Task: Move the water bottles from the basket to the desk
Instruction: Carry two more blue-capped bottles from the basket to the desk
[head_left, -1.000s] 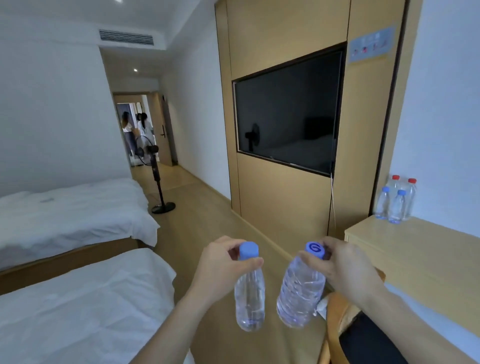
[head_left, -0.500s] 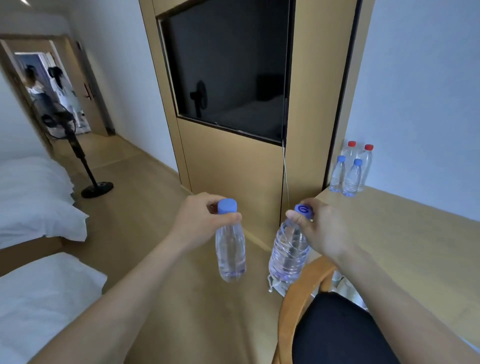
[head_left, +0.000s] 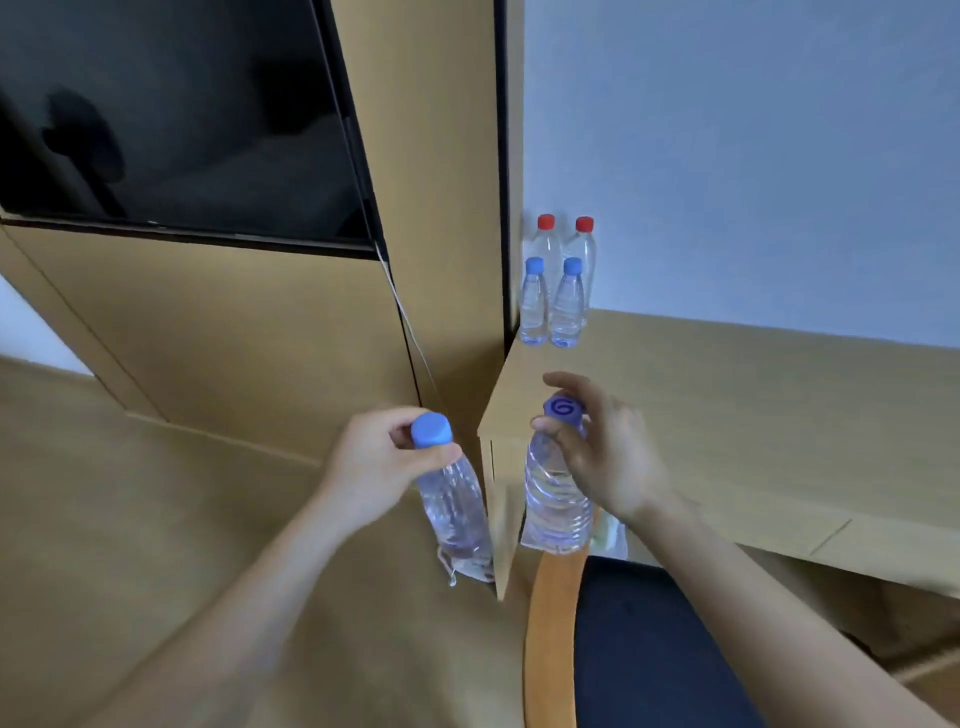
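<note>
While the left hand (head_left: 376, 470) has its fingers (head_left: 434, 453) wrapped round the neck of a clear bottle (head_left: 451, 499) just under its light blue cap, the right hand (head_left: 605, 457) pinches a second bottle (head_left: 553, 506) by the neck under a purple-blue cap with a swirl logo on it. Both bottles hang in the air, pretty much side by side. The ridged right one is over the near corner of the surface (head_left: 753, 415), the left one is off past its edge, above the floor. Four more bottles (head_left: 556, 283) stand upright at the far corner against the wall, two red caps behind two blue. Closer in, a curved wooden chair back (head_left: 550, 639) with a dark seat sits below the right bottle. Off left, a dark TV screen (head_left: 171, 114) is set into wooden panelling.
</note>
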